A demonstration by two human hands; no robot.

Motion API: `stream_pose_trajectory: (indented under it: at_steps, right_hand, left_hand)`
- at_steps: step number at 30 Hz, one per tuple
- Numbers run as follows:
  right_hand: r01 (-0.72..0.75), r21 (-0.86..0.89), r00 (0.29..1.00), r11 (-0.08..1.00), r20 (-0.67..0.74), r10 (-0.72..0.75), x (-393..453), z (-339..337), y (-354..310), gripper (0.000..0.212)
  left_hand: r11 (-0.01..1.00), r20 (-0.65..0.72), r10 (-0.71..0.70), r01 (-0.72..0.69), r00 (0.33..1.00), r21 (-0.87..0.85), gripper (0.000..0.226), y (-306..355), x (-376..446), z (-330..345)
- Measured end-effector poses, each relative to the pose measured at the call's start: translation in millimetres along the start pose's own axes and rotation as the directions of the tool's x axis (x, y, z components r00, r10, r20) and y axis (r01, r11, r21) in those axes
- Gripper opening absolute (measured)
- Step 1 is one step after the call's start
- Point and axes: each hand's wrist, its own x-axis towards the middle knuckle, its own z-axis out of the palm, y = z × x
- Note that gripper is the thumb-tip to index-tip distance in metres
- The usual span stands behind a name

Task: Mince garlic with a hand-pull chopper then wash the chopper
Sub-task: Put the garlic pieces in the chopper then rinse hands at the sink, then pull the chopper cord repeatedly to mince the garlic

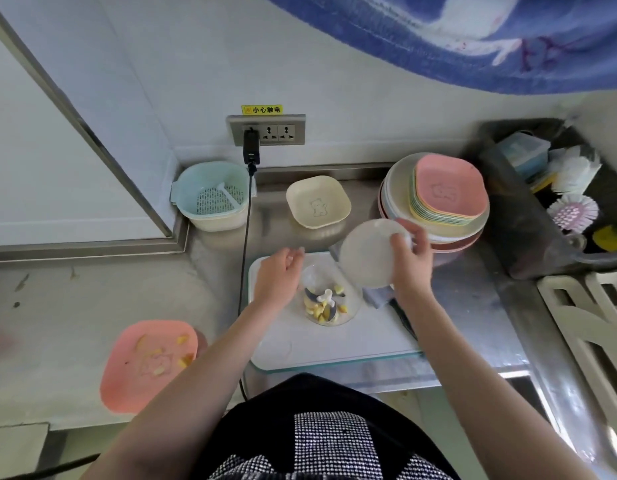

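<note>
While right hand [409, 258] grips lid [369, 252], bowl [329, 301] uncovered

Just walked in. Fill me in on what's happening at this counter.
A person is loading a hand-pull chopper. The clear chopper bowl stands on a white cutting board with garlic pieces around its blade. The right hand holds the white lid off to the side, not yet on the bowl. The left hand hovers by the bowl's rim, holding nothing. A pink plate to the left has a few leftover pieces.
</note>
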Motion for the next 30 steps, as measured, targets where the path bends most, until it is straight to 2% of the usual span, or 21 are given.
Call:
stream_pose_trajectory:
  at_steps: [1, 3, 5, 7, 9, 10, 12, 13, 14, 17, 20, 22, 24, 27, 30]
  right_hand:
    - [-0.047, 0.052, 0.998, 0.998, 0.048, 0.045, -6.1, 10.2, 1.1, 0.021]
    - [-0.151, 0.115, 0.982, 0.982, 0.131, 0.136, -15.0, 26.0, 5.5, 0.018]
    - [-0.197, 0.051, 0.966, 0.979, 0.181, 0.185, -17.5, 33.5, 12.4, 0.017]
    - [-0.133, -0.082, 0.967, 0.988, 0.209, 0.147, -15.7, 33.8, 17.7, 0.021]
    - [0.016, -0.249, 0.948, 0.968, 0.31, 0.064, -13.9, 31.3, 20.3, 0.036]
    - [0.105, -0.38, 0.91, 0.919, 0.409, 0.064, -13.7, 30.4, 20.1, 0.05]
    - [0.329, -0.668, 0.824, 0.668, 0.548, 0.142, -16.0, 30.4, 24.1, 0.084]
    - [0.41, -0.74, 0.811, 0.533, 0.563, 0.158, -19.2, 30.9, 26.9, 0.099]
    - [0.458, -0.767, 0.812, 0.449, 0.567, 0.14, -23.4, 31.5, 27.4, 0.108]
    - [0.524, -0.783, 0.804, 0.336, 0.585, 0.108, -23.8, 32.1, 31.2, 0.115]
    - [0.606, -0.774, 0.768, 0.181, 0.629, 0.119, -26.9, 32.8, 35.9, 0.114]
    - [0.634, -0.754, 0.743, 0.173, 0.656, 0.135, -32.2, 33.0, 41.0, 0.113]
    - [0.646, -0.741, 0.726, 0.181, 0.67, 0.153, -35.4, 32.7, 46.2, 0.112]
    - [0.668, -0.739, 0.717, 0.082, 0.669, 0.194, -35.2, 35.1, 49.3, 0.119]
    - [0.658, -0.751, 0.723, 0.064, 0.653, 0.225, -36.1, 40.3, 46.7, 0.13]
  left_hand:
    - [0.984, 0.114, -0.076, 0.093, 0.99, -0.15, 0.04, 6.3, 1.3, 0.7]
    - [0.911, 0.292, -0.156, 0.251, 0.944, -0.326, 0.04, 15.1, 2.8, 1.1]
    - [0.837, 0.353, -0.193, 0.342, 0.915, -0.427, 0.038, 18.9, 2.3, 0.4]
    - [0.808, 0.373, -0.206, 0.373, 0.905, -0.457, 0.039, 15.3, 2.3, -1.4]
    - [0.827, 0.376, -0.205, 0.366, 0.903, -0.427, 0.033, 10.6, 2.5, -4.1]
    - [0.835, 0.371, -0.206, 0.361, 0.905, -0.416, 0.028, 8.0, 3.6, -4.6]
    - [0.838, 0.377, -0.198, 0.356, 0.905, -0.414, 0.026, 6.2, 4.0, -5.7]
    - [0.85, 0.38, -0.184, 0.341, 0.906, -0.402, 0.028, 6.0, 3.5, -6.2]
    - [0.882, 0.371, -0.167, 0.307, 0.914, -0.359, 0.03, 5.9, 3.0, -6.7]
    - [0.978, 0.245, -0.148, 0.179, 0.958, -0.109, 0.038, 1.0, -0.5, -8.9]
    - [0.977, -0.009, -0.185, 0.183, 0.983, -0.114, 0.042, -12.9, 3.0, -13.6]
    - [0.976, -0.09, -0.203, 0.194, 0.975, -0.101, 0.033, -22.3, 6.6, -17.8]
    - [0.966, -0.02, -0.244, 0.241, 0.97, -0.088, 0.022, -24.4, 4.7, -20.3]
    - [0.901, 0.227, -0.325, 0.374, 0.918, -0.219, 0.014, -21.9, -6.3, -13.1]
    - [0.854, 0.256, -0.363, 0.43, 0.896, -0.294, 0.017, -20.1, -8.0, -7.8]
